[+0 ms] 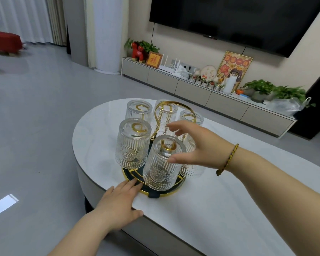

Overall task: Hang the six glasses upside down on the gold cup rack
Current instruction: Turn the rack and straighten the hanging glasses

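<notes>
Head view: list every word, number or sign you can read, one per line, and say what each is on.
"福": small wooden frame on the TV cabinet.
Red characters across the top of the yellow poster: too blurred to read.
Round plaque beside the poster: markings too small to read.
TV: dark lower-edge badge, illegible.
Glasses, rack, table: no text.

Soft, even indoor light, bright patch on floor (3,206) near left, sheen on tabletop (220,209), wide-angle bending at edges
</notes>
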`<state>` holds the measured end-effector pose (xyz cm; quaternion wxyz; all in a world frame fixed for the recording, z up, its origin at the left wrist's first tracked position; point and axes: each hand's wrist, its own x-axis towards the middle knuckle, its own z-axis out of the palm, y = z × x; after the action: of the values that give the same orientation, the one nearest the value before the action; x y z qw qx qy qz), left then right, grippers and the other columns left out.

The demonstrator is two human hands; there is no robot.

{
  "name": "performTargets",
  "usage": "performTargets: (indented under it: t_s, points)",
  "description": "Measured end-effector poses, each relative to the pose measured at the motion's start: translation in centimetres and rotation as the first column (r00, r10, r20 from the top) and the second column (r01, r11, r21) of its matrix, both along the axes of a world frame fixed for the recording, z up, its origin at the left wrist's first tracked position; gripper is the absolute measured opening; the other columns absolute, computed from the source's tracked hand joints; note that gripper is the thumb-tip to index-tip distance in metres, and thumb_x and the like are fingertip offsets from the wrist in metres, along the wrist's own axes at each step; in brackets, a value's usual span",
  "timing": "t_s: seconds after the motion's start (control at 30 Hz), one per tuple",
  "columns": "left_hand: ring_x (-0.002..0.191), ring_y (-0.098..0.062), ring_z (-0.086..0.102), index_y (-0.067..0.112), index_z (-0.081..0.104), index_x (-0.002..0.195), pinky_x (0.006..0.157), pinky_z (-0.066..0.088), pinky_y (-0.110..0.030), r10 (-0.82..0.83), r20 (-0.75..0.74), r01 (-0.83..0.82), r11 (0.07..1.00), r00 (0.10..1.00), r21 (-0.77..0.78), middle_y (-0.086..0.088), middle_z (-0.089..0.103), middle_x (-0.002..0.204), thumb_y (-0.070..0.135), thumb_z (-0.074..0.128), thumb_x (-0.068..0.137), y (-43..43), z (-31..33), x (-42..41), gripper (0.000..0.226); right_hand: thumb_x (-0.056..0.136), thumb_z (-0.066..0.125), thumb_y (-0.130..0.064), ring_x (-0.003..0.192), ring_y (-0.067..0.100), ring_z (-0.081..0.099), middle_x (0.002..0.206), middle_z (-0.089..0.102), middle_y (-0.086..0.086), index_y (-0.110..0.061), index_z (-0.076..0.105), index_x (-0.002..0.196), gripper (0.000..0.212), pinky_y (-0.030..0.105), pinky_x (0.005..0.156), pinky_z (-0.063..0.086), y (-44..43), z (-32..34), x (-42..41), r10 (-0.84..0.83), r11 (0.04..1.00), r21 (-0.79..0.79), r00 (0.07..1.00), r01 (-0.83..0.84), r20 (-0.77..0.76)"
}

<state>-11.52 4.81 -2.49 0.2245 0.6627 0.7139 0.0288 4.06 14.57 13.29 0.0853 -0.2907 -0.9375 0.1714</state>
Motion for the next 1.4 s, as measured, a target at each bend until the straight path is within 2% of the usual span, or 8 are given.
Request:
performTargets:
  t_s: [0.1,0.23,0.37,0.43,0.5,0.6,0.8,1.4]
  points:
    - [0.145,-0.014,0.003,0.026,0.005,0.145,0.119,0.011,-0.038,-0.007,-0.001,0.007,1.000,1.000,0.005,0.005,-0.002,0.158,0.045,0.047,0.088,0.0,0.0,-0.1,0.074,0.066,0.066,-0.041,0.098,0.000,0.046,0.109,0.048,-0.015,-0.025,0.044,0.121,0.061,0.007,0.083,0.035,0.3,0.6,0.8,-0.028,0.999,0.041,0.994,0.033,-0.105]
    - [0.145,-0.014,0.002,0.026,0.003,0.145,0.120,0.010,-0.038,-0.010,-0.011,0.010,1.000,1.000,0.001,0.004,-0.003,0.158,0.045,0.047,0.088,0.0,0.0,0.0,0.074,0.072,0.064,-0.029,0.088,-0.003,0.053,0.091,0.053,-0.021,-0.026,0.055,0.101,0.030,0.005,0.081,0.038,1.1,0.4,2.5,-0.103,0.991,0.050,0.943,0.125,-0.316]
    - [0.145,-0.014,0.002,0.026,0.003,0.145,0.120,0.010,-0.038,-0.006,-0.021,0.006,1.000,1.000,0.005,0.004,-0.004,0.158,0.045,0.047,0.088,-0.1,0.1,0.1,0.075,0.081,0.053,-0.010,0.079,-0.001,0.053,0.084,0.056,-0.014,-0.025,0.054,0.092,0.018,0.002,0.072,0.041,3.1,-0.4,3.5,-0.247,0.952,0.051,0.854,0.302,-0.457]
    - [0.145,-0.014,0.001,0.026,0.002,0.145,0.120,0.010,-0.037,-0.005,-0.022,0.005,1.000,1.000,0.007,0.004,-0.004,0.158,0.045,0.047,0.088,0.0,0.0,0.2,0.075,0.082,0.051,-0.010,0.079,0.005,0.052,0.094,0.060,-0.003,-0.020,0.055,0.097,0.019,0.006,0.069,0.042,4.9,-0.5,3.5,-0.360,0.912,-0.001,0.798,0.410,-0.483]
    - [0.145,-0.014,0.001,0.026,0.002,0.145,0.120,0.010,-0.037,-0.005,-0.020,0.005,1.000,1.000,0.008,0.004,-0.005,0.158,0.045,0.047,0.088,0.0,-0.1,0.2,0.075,0.083,0.053,-0.015,0.093,0.013,0.051,0.115,0.057,0.006,-0.015,0.051,0.111,0.029,0.018,0.078,0.041,6.8,-0.5,3.3,-0.470,0.874,-0.093,0.780,0.478,-0.413]
    - [0.145,-0.013,0.001,0.026,0.002,0.145,0.120,0.010,-0.037,-0.008,-0.019,0.009,1.000,1.000,0.010,0.005,-0.005,0.158,0.045,0.047,0.088,0.1,-0.2,0.0,0.075,0.077,0.061,-0.024,0.116,0.023,0.045,0.136,0.042,0.009,-0.015,0.035,0.128,0.058,0.030,0.088,0.038,8.9,-0.8,2.4,-0.486,0.871,-0.162,0.858,0.463,-0.166]
    - [0.145,-0.012,0.001,0.028,0.003,0.145,0.120,0.011,-0.037,-0.019,-0.025,0.020,1.000,0.999,0.016,0.006,-0.005,0.157,0.046,0.047,0.088,0.2,-0.5,-0.3,0.075,0.070,0.068,-0.025,0.128,0.028,0.034,0.144,0.032,0.009,-0.019,0.017,0.137,0.085,0.035,0.102,0.031,10.2,-0.8,0.3,-0.397,0.910,-0.137,0.917,0.391,-0.024]
    - [0.145,-0.011,-0.001,0.030,0.000,0.145,0.120,0.008,-0.036,-0.019,-0.027,0.019,1.000,0.999,0.012,0.007,-0.007,0.157,0.046,0.047,0.088,0.0,-0.8,-0.5,0.076,0.076,0.062,-0.030,0.127,0.027,0.035,0.143,0.033,0.011,-0.016,0.020,0.137,0.076,0.035,0.101,0.032,9.8,-0.9,0.7,-0.409,0.909,-0.106,0.912,0.404,-0.027]
